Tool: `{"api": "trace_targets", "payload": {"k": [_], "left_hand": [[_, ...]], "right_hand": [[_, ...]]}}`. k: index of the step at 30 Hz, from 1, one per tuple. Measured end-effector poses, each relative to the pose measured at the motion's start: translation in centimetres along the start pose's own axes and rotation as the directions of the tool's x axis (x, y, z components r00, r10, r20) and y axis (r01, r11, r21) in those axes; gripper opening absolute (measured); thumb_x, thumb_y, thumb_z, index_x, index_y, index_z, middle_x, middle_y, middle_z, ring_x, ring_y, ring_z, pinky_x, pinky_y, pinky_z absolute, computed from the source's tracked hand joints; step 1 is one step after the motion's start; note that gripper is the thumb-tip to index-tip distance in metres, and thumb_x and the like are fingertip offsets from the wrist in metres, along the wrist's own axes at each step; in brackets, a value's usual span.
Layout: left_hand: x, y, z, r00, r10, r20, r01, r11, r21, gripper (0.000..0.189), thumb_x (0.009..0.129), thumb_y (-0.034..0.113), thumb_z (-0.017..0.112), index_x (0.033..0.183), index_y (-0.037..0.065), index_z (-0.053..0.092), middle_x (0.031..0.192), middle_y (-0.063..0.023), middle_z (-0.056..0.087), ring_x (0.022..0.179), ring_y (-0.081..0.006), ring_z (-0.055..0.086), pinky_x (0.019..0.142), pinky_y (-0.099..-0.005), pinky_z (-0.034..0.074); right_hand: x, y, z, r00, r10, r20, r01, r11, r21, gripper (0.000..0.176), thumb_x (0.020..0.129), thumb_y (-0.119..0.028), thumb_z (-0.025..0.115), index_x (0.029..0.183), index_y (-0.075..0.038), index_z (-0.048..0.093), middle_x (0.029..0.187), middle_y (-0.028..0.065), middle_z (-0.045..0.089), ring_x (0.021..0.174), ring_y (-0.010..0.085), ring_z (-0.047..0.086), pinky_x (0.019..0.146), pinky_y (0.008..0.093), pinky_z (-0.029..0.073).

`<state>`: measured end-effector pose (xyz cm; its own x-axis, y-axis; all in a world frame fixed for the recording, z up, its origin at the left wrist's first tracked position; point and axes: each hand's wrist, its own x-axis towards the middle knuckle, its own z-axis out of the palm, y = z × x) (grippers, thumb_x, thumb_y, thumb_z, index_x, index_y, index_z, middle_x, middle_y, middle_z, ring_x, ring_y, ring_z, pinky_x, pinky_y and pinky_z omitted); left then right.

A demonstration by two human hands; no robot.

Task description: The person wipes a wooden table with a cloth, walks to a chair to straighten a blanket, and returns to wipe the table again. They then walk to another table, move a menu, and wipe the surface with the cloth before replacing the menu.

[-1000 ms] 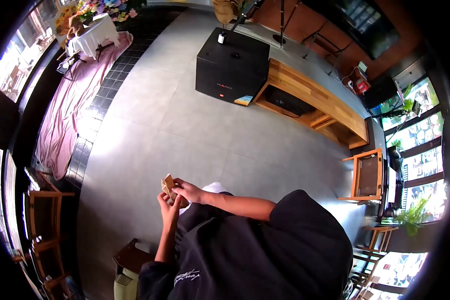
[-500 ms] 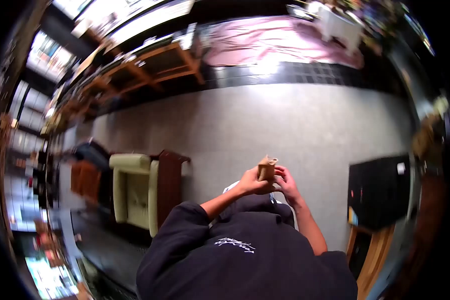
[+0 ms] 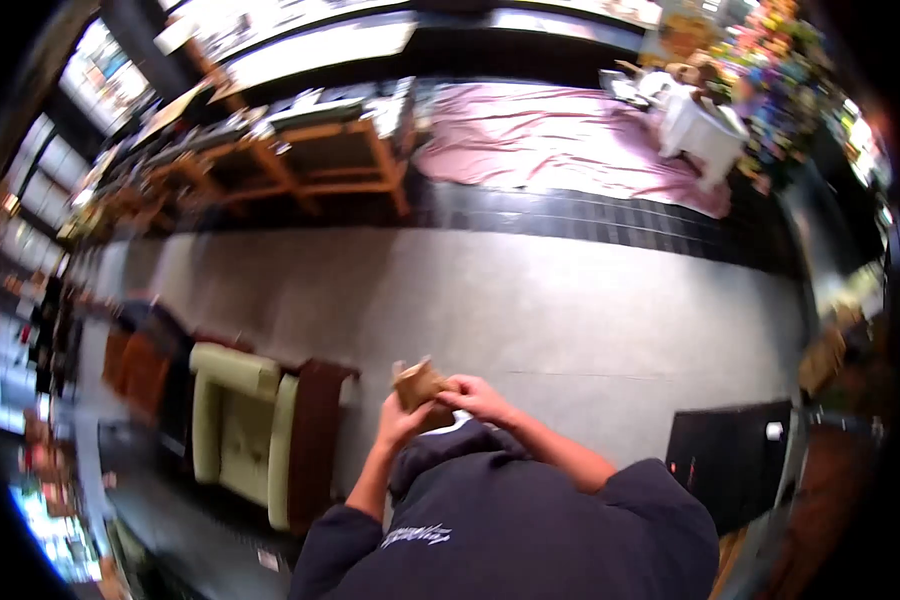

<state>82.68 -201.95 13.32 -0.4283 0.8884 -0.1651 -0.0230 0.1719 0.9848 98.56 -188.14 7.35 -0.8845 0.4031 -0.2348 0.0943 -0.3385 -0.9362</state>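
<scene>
The packet (image 3: 419,384) is small, light brown and creased, perhaps paper. Its far end is uneven, with small points standing up. It is held off the floor, the left hand (image 3: 401,420) around its left and near side, the right hand (image 3: 480,398) at its right edge. Its contents cannot be seen.

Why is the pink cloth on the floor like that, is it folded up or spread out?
Spread out. The pink cloth lies flat and wide beside the dark tiles, with wrinkles all over it.
</scene>
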Motion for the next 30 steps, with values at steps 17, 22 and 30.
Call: {"api": "trace_targets", "payload": {"k": [17,22,30], "left_hand": [[39.7,9.9,7.2,0.87,-0.029,0.493,0.158,0.962,-0.223,0.034,0.09,0.019,0.074,0.113,-0.004,0.065,0.103,-0.0065,0.07,0.094,-0.0157,0.065,0.086,-0.0313,0.052],[52.2,14.9,7.5,0.892,0.042,0.449,0.032,0.987,-0.155,0.03,0.087,0.014,0.075,0.109,-0.005,0.067,0.098,-0.006,0.071,0.089,-0.0155,0.066,0.082,-0.0311,0.053],[68.6,14.3,2.2,0.964,-0.029,0.266,0.042,0.998,-0.044,0.029,0.081,0.011,0.078,0.104,-0.003,0.066,0.094,-0.005,0.069,0.082,-0.0153,0.066,0.076,-0.0301,0.053]], "right_hand": [[-6.6,20.2,-27.9,0.145,0.737,-0.661,-0.766,0.506,0.396,0.035,0.085,-0.036,0.061,0.064,-0.009,0.061,0.052,0.0085,0.052,0.044,0.0211,0.048,0.044,0.0456,0.039],[-7.4,24.6,-33.1,0.008,0.815,-0.58,-0.993,0.073,0.088,0.026,0.081,-0.029,0.06,0.07,-0.007,0.068,0.063,0.0119,0.064,0.054,0.0253,0.06,0.052,0.0445,0.047],[35.3,0.7,-51.4,0.619,0.469,-0.629,-0.698,0.696,-0.168,0.048,0.098,-0.047,0.049,0.085,-0.005,0.067,0.064,0.0106,0.065,0.055,0.0261,0.063,0.057,0.0438,0.05]]}}
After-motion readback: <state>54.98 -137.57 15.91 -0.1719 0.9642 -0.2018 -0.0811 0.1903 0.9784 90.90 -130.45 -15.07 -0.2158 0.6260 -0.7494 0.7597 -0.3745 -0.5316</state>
